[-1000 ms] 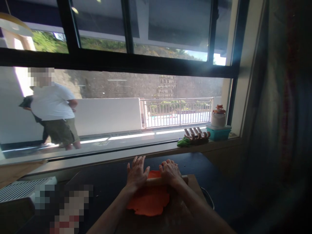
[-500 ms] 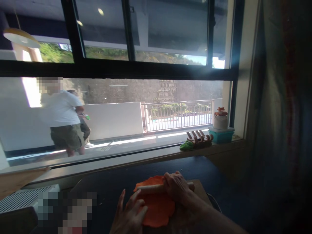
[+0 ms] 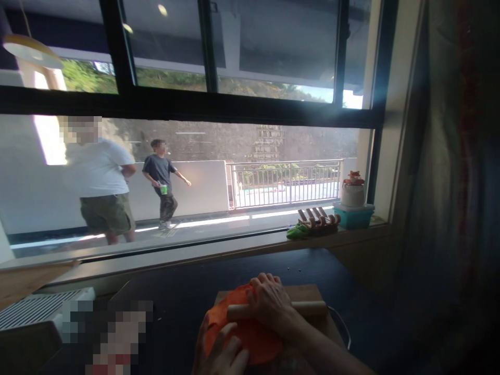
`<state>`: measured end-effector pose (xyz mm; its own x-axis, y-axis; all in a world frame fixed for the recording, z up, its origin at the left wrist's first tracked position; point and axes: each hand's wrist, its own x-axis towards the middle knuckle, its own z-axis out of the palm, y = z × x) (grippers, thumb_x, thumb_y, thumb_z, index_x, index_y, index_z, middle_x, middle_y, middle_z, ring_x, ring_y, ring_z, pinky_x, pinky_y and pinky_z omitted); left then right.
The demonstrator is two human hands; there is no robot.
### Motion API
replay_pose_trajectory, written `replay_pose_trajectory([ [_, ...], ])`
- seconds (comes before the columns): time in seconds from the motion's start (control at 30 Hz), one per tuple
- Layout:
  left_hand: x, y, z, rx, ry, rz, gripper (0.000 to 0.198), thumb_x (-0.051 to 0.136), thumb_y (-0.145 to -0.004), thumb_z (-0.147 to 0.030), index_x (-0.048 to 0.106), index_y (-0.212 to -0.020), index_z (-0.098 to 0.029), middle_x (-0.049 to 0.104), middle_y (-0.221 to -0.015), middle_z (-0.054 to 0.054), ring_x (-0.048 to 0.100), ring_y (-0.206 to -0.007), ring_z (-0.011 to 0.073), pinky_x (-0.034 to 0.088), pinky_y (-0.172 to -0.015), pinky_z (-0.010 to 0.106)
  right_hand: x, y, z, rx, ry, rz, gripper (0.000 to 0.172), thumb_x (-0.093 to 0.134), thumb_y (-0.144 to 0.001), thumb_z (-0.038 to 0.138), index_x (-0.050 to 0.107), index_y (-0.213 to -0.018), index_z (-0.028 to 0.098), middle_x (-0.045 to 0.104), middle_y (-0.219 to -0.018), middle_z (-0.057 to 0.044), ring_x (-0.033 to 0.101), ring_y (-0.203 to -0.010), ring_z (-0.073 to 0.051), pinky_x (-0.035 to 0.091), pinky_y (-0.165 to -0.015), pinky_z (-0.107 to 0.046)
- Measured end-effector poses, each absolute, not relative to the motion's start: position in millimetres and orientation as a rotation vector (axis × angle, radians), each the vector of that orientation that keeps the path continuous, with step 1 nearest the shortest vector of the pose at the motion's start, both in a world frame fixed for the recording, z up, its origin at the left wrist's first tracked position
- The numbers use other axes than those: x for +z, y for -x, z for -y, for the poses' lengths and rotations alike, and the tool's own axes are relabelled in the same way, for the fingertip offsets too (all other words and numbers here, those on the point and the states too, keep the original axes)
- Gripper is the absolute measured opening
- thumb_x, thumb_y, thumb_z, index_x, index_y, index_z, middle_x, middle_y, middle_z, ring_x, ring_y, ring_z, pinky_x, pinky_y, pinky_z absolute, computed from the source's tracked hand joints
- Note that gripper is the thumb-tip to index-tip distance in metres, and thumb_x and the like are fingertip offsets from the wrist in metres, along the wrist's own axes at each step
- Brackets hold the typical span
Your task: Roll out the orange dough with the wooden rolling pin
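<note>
A flat orange sheet (image 3: 258, 338), which looks like clay or dough, lies over a wooden board (image 3: 308, 292) on the dark table. Across it rests a pale rolling pin (image 3: 312, 308), its right end reaching past the sheet. My right hand (image 3: 271, 302) is closed over the middle of the pin, with the fingertips pointing away from me. At the sheet's left edge, my left hand (image 3: 222, 349) has its fingers bent around the rim and over the top. The underside of that grip is hidden.
A dark table (image 3: 175, 297) meets the window sill (image 3: 156, 260). On the sill stand a teal box (image 3: 353, 216) with a jar (image 3: 352, 195) and a brown slatted object (image 3: 318, 219). A cable (image 3: 346, 328) curves right of the board. Outside are two people.
The orange sheet has shifted left with my left hand, showing more board behind. The rolling pin has slid right under my right hand. One person outside has walked into full view.
</note>
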<state>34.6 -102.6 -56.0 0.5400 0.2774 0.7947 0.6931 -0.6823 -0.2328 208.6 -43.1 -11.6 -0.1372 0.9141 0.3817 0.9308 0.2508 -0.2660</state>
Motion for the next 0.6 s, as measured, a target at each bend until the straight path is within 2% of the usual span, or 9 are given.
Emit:
replay_pose_trajectory([
  [0.17,-43.7,-22.3,112.1,-1.033,2.248,0.935,0.024,0.044,-0.089,-0.024,0.065,-0.078,-0.026,0.069,-0.076,-0.002,0.062,-0.099,0.0186,0.002,-0.118,0.05,-8.5,-191.7,24.1,0.037,1.826,1.967,0.032,0.041,-0.093,0.035,0.064,-0.109,0.02,0.061,-0.116,-0.012,0.052,-0.11,-0.028,0.035,-0.095,-0.042],
  [0.3,-28.0,-11.7,117.8,-0.883,2.286,0.843,0.016,0.05,-0.088,-0.026,0.066,-0.085,-0.027,0.07,-0.08,-0.004,0.063,-0.097,0.017,-0.003,-0.118,0.046,-13.6,-191.2,41.2,0.116,1.847,2.001,0.038,0.038,-0.094,0.037,0.06,-0.119,0.019,0.053,-0.132,-0.014,0.044,-0.124,-0.03,0.029,-0.103,-0.047],
  [0.43,-17.6,-7.2,119.0,-0.795,2.283,0.703,0.012,0.056,-0.085,-0.028,0.066,-0.092,-0.028,0.071,-0.084,-0.006,0.064,-0.096,0.016,-0.009,-0.118,0.044,-17.3,-191.6,54.7,0.106,1.777,2.063,0.039,0.032,-0.095,0.038,0.061,-0.115,0.021,0.054,-0.13,-0.012,0.042,-0.125,-0.028,0.027,-0.105,-0.048],
  [0.6,-20.6,-0.5,114.7,-0.774,2.247,0.749,0.014,0.056,-0.085,-0.029,0.066,-0.095,-0.027,0.071,-0.088,-0.005,0.063,-0.098,0.0174,-0.008,-0.118,0.046,-6.4,-195.3,14.5,0.167,1.94,1.987,0.041,0.038,-0.093,0.041,0.06,-0.118,0.018,0.056,-0.126,-0.014,0.045,-0.122,-0.03,0.03,-0.102,-0.048],
])
